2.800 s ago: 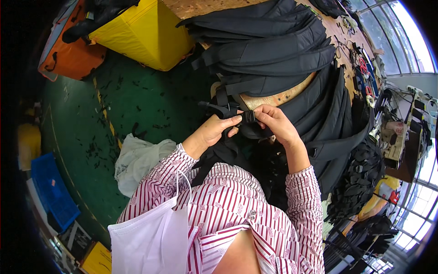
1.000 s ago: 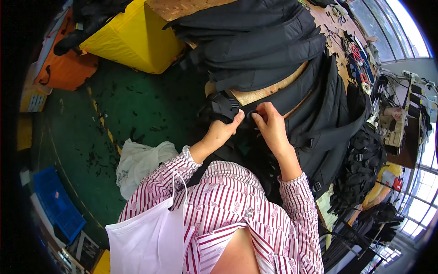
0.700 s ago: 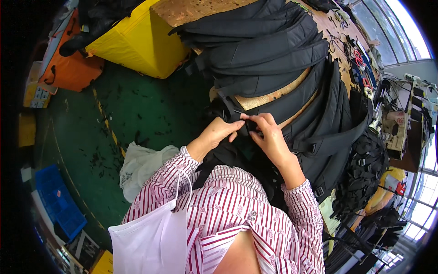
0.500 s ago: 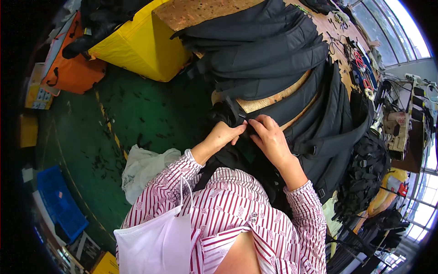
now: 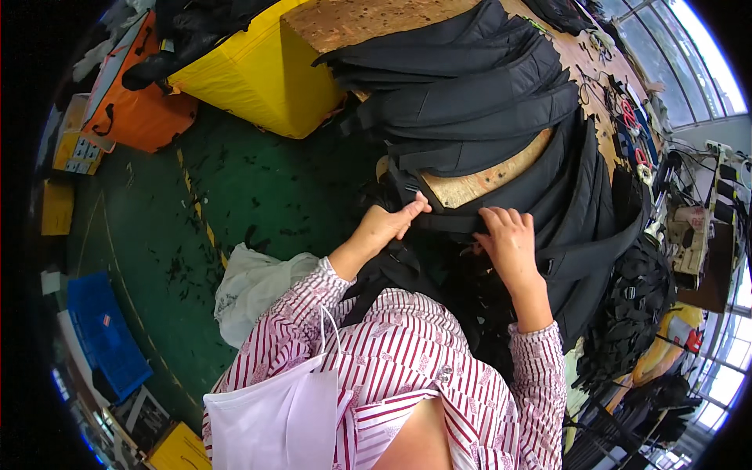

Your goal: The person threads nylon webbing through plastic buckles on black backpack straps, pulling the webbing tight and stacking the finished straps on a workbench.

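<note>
Long padded black straps [image 5: 470,110] lie side by side over the edge of a wooden table. With thumb and forefinger pinched, my left hand [image 5: 389,223] grips the near end of one black strap, beside a small dark buckle [image 5: 412,188]. My right hand [image 5: 509,239] is closed over the near edge of the same strap [image 5: 450,223], farther right, thumb underneath. The stretch between both hands looks fairly straight. Black webbing [image 5: 399,270] hangs below my left hand. What lies under my right fingers is partly hidden.
Bare wood of the table [image 5: 486,174] shows between straps. A yellow bin [image 5: 266,78] and an orange bag [image 5: 149,98] stand at the far left. Dark scraps litter the green floor [image 5: 172,227]. White cloth [image 5: 254,290] lies left of me; black buckled straps [image 5: 627,313] are heaped right.
My right hand has moved right along the strap, away from my left hand, which stays near the buckle end. The view has shifted slightly.
</note>
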Motion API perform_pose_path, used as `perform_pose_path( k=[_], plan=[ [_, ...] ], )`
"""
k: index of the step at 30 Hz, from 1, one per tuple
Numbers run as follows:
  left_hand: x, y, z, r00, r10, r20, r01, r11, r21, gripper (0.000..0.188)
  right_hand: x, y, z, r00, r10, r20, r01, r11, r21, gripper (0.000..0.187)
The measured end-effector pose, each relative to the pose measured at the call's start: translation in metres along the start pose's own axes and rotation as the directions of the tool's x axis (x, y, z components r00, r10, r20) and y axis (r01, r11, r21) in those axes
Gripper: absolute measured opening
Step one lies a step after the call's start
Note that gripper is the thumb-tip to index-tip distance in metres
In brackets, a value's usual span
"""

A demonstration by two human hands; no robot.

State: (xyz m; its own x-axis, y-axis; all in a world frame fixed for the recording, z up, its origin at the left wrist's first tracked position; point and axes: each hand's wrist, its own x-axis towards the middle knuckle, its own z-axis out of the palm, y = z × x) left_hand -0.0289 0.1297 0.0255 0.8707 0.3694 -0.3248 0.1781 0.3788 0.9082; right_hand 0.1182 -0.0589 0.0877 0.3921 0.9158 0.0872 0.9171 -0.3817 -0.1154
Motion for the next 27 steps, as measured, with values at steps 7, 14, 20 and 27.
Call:
perform_pose_path(
  k=[7,14,20,27],
  plan=[
    [0.005,0.0,-0.007,0.989,0.124,0.084,-0.103,0.97,-0.219,0.027,0.003,-0.022,-0.017,0.993,0.099,-0.065,-0.075,0.95,0.302,0.043],
    [0.019,0.012,-0.013,0.989,0.123,0.078,-0.021,0.65,-0.76,0.035,0.022,-0.065,0.012,0.995,0.095,-0.007,-0.071,0.782,0.62,0.018],
    [0.018,0.012,-0.013,0.991,0.118,0.065,-0.002,0.493,-0.87,0.033,0.017,-0.079,0.039,0.998,0.04,0.037,-0.055,0.795,0.604,0.021],
    [0.008,0.018,-0.005,0.985,0.155,0.075,-0.046,0.653,-0.756,0.032,0.021,-0.089,0.049,0.966,0.256,0.03,-0.184,0.603,0.776,0.034]
  ],
)
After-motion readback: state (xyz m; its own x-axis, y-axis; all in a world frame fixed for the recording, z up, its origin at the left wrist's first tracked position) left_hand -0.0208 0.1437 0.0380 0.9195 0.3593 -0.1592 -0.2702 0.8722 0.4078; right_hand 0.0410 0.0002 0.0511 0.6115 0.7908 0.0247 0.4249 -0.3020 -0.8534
